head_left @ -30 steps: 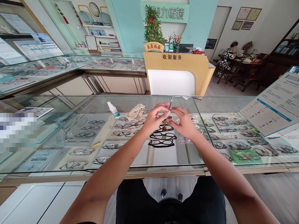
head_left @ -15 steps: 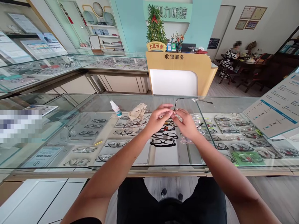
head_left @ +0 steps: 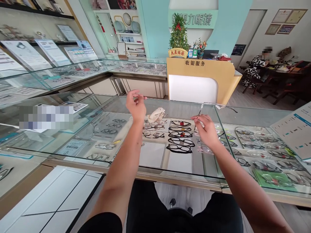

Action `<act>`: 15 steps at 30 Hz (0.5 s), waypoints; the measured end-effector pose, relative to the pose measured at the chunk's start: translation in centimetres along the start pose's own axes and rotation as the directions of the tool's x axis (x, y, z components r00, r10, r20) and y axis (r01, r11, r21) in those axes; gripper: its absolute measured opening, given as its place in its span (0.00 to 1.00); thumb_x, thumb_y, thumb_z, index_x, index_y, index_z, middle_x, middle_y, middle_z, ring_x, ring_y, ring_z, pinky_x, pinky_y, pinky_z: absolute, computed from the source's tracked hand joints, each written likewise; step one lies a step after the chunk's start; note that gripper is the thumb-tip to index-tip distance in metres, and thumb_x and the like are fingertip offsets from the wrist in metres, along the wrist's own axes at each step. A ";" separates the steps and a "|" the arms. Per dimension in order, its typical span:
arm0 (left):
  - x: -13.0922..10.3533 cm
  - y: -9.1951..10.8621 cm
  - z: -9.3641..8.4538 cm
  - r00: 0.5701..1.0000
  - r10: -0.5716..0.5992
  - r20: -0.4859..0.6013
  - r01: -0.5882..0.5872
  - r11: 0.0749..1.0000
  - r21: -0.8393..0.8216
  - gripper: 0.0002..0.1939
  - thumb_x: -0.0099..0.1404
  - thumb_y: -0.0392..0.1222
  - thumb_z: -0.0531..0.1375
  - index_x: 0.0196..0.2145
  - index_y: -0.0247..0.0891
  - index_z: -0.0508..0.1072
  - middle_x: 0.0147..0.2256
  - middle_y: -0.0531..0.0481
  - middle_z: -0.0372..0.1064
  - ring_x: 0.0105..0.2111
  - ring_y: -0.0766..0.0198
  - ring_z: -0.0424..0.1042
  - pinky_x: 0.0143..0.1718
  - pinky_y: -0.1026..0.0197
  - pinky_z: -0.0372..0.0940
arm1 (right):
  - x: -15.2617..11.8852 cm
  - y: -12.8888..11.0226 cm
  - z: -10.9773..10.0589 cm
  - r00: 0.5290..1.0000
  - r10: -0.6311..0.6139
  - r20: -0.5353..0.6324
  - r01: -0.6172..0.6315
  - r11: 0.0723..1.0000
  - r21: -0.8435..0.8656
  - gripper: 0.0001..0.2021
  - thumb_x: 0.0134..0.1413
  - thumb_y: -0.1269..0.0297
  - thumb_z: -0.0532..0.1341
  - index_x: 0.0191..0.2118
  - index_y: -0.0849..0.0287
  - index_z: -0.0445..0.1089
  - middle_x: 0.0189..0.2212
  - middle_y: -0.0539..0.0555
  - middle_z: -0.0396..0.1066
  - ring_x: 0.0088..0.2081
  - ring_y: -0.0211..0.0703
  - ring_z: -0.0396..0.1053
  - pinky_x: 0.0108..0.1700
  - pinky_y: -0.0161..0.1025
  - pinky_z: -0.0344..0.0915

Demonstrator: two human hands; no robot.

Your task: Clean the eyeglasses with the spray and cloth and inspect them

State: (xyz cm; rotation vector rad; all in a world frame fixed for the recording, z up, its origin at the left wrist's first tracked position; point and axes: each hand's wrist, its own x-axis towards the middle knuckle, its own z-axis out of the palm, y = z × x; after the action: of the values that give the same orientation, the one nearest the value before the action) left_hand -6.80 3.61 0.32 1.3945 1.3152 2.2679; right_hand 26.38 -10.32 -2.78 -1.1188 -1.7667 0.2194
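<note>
Holding a thin silver wire-framed pair of glasses (head_left: 208, 111) in a pinch, the right hand (head_left: 206, 131) hovers just above the glass-topped display bench (head_left: 109, 106), toward its far edge and right of centre; the fingers are clamped on the frame near one hinge, and a slim temple arm with a small white tag sticks out to the right. Raised above the bench near its far edge, left of centre, the left hand (head_left: 136, 105) is well apart from the glasses, with thumb and forefinger close together; whether anything sits between them cannot be told. Resting on the glass between the two hands, nearer the left one, is a crumpled beige cleaning cloth (head_left: 155, 115). Under the glass between the forearms lies a column of dark plastic-framed spectacles (head_left: 181, 137), with more rows of thin-framed ones toward the left and right ends. Beyond the far edge stands a wooden cashier desk (head_left: 206, 77) with a potted green plant (head_left: 178, 35) on top
</note>
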 end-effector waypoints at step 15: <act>3.0 -4.4 -4.7 0.942 -0.227 -0.248 0.299 0.904 0.306 0.07 0.77 0.34 0.60 0.44 0.39 0.80 0.32 0.54 0.65 0.33 0.62 0.71 0.49 0.56 0.70 | -0.1 0.1 -0.5 0.999 0.027 -0.017 -0.027 1.000 -0.015 0.17 0.80 0.54 0.57 0.45 0.50 0.83 0.47 0.58 0.87 0.52 0.61 0.75 0.56 0.59 0.73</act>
State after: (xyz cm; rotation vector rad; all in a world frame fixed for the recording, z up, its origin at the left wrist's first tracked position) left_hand -13.43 5.09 -1.89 0.9989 1.9115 2.1158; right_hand 26.84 -10.50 -2.68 -1.1532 -1.7422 0.2123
